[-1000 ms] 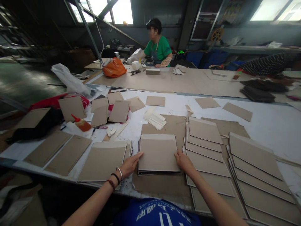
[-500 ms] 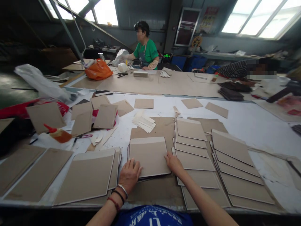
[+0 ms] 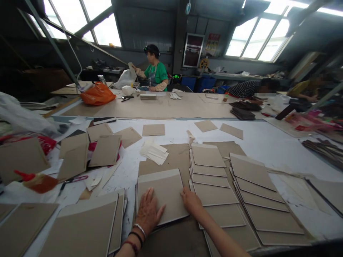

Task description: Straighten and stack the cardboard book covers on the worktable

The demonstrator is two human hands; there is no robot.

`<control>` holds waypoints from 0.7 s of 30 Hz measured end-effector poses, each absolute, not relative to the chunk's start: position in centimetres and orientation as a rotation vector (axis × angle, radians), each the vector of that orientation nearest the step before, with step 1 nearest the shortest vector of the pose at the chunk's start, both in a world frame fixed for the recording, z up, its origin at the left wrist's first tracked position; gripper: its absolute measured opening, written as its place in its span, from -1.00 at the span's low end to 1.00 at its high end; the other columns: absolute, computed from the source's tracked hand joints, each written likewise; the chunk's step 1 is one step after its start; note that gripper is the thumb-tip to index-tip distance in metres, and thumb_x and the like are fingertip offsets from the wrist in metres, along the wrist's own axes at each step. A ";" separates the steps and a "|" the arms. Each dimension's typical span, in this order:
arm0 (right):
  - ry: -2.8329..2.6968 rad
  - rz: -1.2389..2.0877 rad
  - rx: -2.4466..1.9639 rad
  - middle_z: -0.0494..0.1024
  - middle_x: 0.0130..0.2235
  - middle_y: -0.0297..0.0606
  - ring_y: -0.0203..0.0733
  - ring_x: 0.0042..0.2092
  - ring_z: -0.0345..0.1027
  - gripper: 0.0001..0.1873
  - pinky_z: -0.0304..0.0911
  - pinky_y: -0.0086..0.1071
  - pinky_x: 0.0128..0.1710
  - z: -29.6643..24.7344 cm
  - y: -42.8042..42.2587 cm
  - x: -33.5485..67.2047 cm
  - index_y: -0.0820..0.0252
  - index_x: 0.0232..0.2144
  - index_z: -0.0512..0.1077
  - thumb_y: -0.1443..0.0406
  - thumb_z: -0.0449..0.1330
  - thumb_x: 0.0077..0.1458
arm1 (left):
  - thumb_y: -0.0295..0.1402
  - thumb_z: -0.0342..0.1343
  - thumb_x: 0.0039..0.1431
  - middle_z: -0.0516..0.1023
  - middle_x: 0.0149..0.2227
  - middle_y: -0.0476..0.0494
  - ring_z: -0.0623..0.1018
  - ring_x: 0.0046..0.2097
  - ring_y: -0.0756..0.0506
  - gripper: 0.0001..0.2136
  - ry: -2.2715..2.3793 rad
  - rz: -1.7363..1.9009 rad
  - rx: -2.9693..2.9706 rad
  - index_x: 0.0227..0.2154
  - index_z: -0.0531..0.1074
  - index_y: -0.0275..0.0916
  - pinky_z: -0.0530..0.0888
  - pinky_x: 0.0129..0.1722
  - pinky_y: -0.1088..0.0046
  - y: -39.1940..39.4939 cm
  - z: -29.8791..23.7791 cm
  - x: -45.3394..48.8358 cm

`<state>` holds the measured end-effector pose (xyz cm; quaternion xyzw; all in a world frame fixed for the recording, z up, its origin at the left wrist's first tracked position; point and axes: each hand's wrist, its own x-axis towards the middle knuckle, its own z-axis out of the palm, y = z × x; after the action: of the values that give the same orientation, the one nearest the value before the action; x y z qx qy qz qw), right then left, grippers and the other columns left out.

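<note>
A brown cardboard cover with a pale strip along its top [image 3: 162, 191] lies on a small stack in front of me. My left hand [image 3: 148, 212] rests flat on its lower left part, fingers stretched out. My right hand [image 3: 190, 200] lies against the cover's right edge, fingers loosely bent on the board. To the right, two overlapping rows of similar covers [image 3: 211, 178] fan out toward me. Another stack of covers [image 3: 85, 228] sits at my lower left.
A glue bottle with a red tip [image 3: 36, 180] and scissors [image 3: 72, 179] lie at the left among loose boards. White paper strips [image 3: 154, 151] sit beyond the cover. A person in a green shirt [image 3: 155, 75] works at the far table beside an orange bag [image 3: 98, 94].
My left hand has slid from the cover's left edge onto its surface. The camera has tilted up, so more of the room and the windows shows. The far person has lifted a board.
</note>
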<state>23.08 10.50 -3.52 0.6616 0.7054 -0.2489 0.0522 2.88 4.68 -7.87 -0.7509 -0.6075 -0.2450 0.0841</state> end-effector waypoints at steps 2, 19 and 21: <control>2.154 -0.749 2.011 0.51 -0.26 -0.19 -0.16 -0.22 0.38 -0.75 0.10 -0.41 -0.36 -3.5 10.4 23.1 0.14 -0.23 0.27 0.23 -0.16 0.17 | -0.09 -0.01 0.03 0.32 -0.01 -0.31 0.25 0.08 -0.23 -0.62 -1.786 -0.687 -2.239 -0.22 0.38 -0.29 0.28 0.01 0.17 4.7 -8.1 2.9; 2.873 0.021 1.723 0.25 0.09 -0.08 -0.01 0.13 0.02 -0.52 -0.04 -0.14 0.07 -4.0 11.6 17.6 0.16 0.04 0.22 0.12 -0.01 0.09 | -0.14 -0.01 0.02 0.20 0.11 -0.26 0.16 0.15 -0.21 -0.46 -1.786 -0.517 -2.232 0.10 0.12 -0.11 0.06 0.11 0.21 4.9 -6.9 3.2; 2.946 0.053 1.655 0.11 0.17 -0.14 -0.01 0.19 -0.11 -0.48 -0.11 -0.12 0.10 -5.8 11.2 17.4 0.10 0.11 0.12 0.15 -0.01 0.09 | -0.12 -0.01 -0.01 0.23 0.10 -0.25 0.16 0.15 -0.21 -0.45 -1.788 -0.573 -2.212 0.09 0.15 -0.13 0.00 0.13 0.21 5.1 -7.5 3.2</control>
<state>17.44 11.20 -5.82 0.4864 0.8655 0.0157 -0.1186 3.16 5.13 -7.47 -0.7568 -0.6120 -0.1961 0.1199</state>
